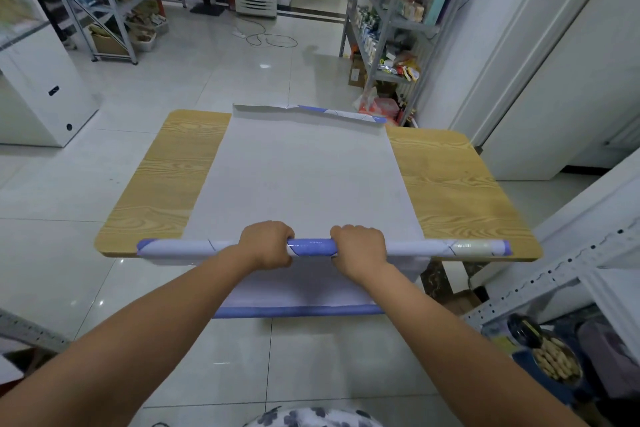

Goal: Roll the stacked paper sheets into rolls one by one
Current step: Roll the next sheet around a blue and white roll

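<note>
Item: paper roll (310, 248), lying across the table's (166, 184) near edge on the stacked sheets (301, 177). Judged light, thin, springy, easily creased. My left hand (265, 244) and right hand (358, 246) both clasp its middle; the long ends are unsupported, so even pressure is advised.

text: none legible | shelf goods (408, 7): labels too blurred to read
</note>
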